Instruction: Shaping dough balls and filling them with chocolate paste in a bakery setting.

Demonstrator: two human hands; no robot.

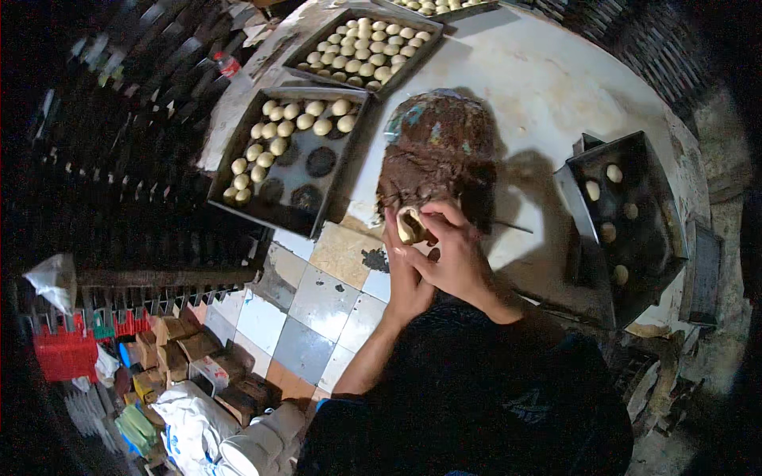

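Both hands meet around a small piece of dough (407,231), pale outside and hollowed like a cup, with dark brown filling visible inside. My left hand (403,274) cradles it from the left and below. The fingers of my right hand (459,252) are closed against its upper right rim. Just beyond them sits a large mound of dark brown filling paste (414,178), its far part inside a worn, stained covering (448,119). A thin dark stick or handle (514,227) juts out to the right of the mound.
At the left of the white table (548,71) stands a metal tray (337,190) with dough balls in rows. A fuller tray (432,36) lies behind it. On the right is a deep dark tray (583,214) with several dough pieces. White sacks (194,420) and cardboard boxes (171,329) crowd the tiled floor.
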